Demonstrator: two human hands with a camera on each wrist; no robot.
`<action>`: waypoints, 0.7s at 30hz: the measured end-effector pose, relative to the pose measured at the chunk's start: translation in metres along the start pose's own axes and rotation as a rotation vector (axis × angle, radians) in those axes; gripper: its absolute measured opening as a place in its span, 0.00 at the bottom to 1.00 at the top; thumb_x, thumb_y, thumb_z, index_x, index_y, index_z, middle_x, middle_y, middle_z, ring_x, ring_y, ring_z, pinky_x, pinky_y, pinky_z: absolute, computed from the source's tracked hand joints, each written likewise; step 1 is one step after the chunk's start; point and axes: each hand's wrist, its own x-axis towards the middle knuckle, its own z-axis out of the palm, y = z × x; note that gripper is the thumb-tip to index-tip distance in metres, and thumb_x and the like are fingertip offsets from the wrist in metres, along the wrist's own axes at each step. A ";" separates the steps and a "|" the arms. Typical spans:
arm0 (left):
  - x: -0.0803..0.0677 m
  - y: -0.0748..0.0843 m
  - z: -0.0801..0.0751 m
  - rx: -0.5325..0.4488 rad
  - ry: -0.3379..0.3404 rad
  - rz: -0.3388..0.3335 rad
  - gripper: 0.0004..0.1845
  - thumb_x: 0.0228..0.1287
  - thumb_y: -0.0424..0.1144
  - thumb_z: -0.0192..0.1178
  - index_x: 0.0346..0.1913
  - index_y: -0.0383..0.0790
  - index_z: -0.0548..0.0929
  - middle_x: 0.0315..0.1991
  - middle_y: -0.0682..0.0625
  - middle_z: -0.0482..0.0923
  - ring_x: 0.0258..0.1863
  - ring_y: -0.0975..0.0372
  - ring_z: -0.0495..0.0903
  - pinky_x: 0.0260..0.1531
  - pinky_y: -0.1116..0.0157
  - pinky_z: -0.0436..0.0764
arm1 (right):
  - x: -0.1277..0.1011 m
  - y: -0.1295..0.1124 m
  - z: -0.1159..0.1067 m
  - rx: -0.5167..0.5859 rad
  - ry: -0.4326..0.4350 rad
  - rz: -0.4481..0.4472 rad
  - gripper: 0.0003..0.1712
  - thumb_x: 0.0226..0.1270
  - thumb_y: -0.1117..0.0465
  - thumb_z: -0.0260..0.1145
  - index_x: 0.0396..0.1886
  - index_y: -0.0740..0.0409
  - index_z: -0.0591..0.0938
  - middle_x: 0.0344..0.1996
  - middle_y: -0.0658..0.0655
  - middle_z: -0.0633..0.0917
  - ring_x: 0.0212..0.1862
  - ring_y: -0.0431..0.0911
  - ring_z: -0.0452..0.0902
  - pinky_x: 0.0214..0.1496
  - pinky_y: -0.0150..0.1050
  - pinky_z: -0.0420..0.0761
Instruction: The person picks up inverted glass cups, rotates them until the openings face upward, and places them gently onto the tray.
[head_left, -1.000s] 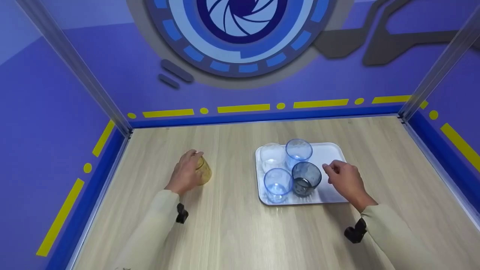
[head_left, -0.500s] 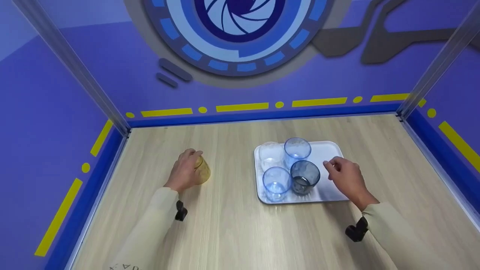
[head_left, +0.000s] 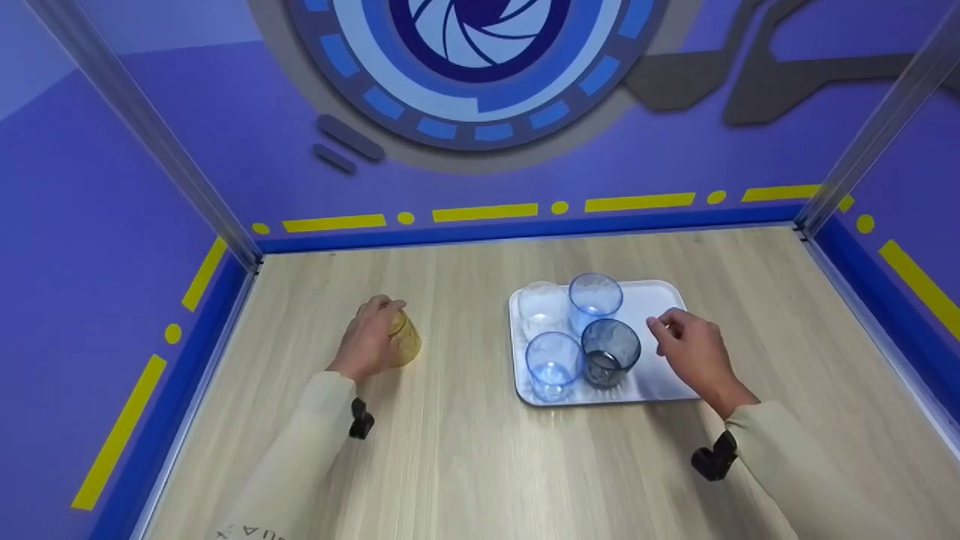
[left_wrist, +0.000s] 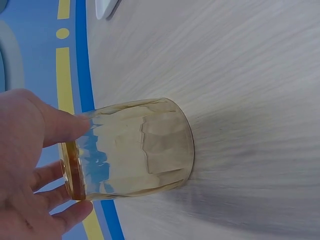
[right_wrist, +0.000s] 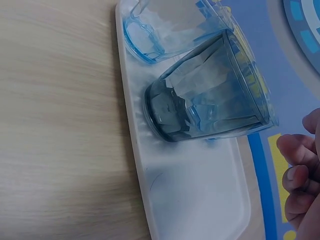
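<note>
In the head view my left hand [head_left: 367, 337] holds a yellow-tinted glass [head_left: 407, 341] by its upper end. That glass stands upside down: its thick base [left_wrist: 75, 172] is near my fingers and its rim meets the tabletop. My right hand [head_left: 691, 349] hovers over the right part of a white tray [head_left: 656, 379], fingers loosely curled around nothing. Nearest to it is a dark grey glass [head_left: 611, 349], upright on the tray. Beside this stand a front blue glass [head_left: 553, 367], a rear blue glass [head_left: 595, 296] and a clear glass [head_left: 541, 311].
The wooden tabletop [head_left: 465, 420] extends between the yellow glass and the tray. Purple-blue panels [head_left: 480, 180] enclose it at the back and both sides, joined by metal corner posts. In the right wrist view, the tray's rim [right_wrist: 137, 155] borders the wood.
The view has shifted slightly. Both hands and all the glasses keep practically the same places.
</note>
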 end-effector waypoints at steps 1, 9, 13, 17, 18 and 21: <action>0.000 0.000 0.000 -0.001 0.001 0.003 0.29 0.61 0.28 0.60 0.67 0.38 0.70 0.65 0.38 0.65 0.66 0.45 0.66 0.64 0.45 0.68 | 0.000 0.000 0.000 0.003 0.004 -0.001 0.17 0.73 0.50 0.56 0.31 0.57 0.79 0.18 0.52 0.78 0.24 0.45 0.70 0.27 0.35 0.67; -0.003 0.001 -0.004 -0.017 0.009 0.031 0.28 0.61 0.28 0.61 0.66 0.39 0.71 0.65 0.38 0.66 0.65 0.44 0.66 0.61 0.44 0.70 | -0.001 -0.003 0.001 0.013 0.025 -0.020 0.15 0.73 0.52 0.57 0.30 0.56 0.79 0.17 0.51 0.78 0.22 0.44 0.69 0.26 0.35 0.67; -0.004 0.002 -0.005 -0.020 0.012 0.037 0.28 0.61 0.28 0.61 0.66 0.39 0.71 0.64 0.38 0.66 0.65 0.45 0.67 0.61 0.44 0.70 | -0.001 -0.005 0.002 0.016 0.033 -0.027 0.14 0.73 0.52 0.57 0.30 0.56 0.79 0.17 0.51 0.78 0.22 0.44 0.69 0.25 0.35 0.67; -0.005 0.004 -0.007 -0.017 0.014 0.037 0.28 0.61 0.28 0.62 0.66 0.39 0.71 0.65 0.39 0.66 0.65 0.45 0.67 0.62 0.45 0.70 | -0.001 -0.006 0.002 0.024 0.042 -0.038 0.14 0.72 0.53 0.58 0.29 0.55 0.79 0.16 0.51 0.77 0.21 0.43 0.69 0.25 0.34 0.67; -0.005 0.005 -0.007 -0.015 0.014 0.037 0.28 0.61 0.28 0.62 0.66 0.39 0.71 0.65 0.39 0.66 0.65 0.46 0.67 0.62 0.45 0.70 | -0.001 -0.007 0.002 0.025 0.045 -0.041 0.14 0.72 0.53 0.58 0.28 0.55 0.79 0.16 0.51 0.77 0.21 0.43 0.69 0.25 0.34 0.67; -0.006 0.007 -0.009 -0.011 0.019 0.047 0.28 0.61 0.28 0.61 0.66 0.39 0.71 0.65 0.40 0.66 0.65 0.46 0.67 0.62 0.46 0.70 | -0.001 -0.008 0.002 0.029 0.050 -0.047 0.14 0.72 0.53 0.58 0.28 0.55 0.79 0.16 0.51 0.77 0.21 0.43 0.68 0.24 0.34 0.66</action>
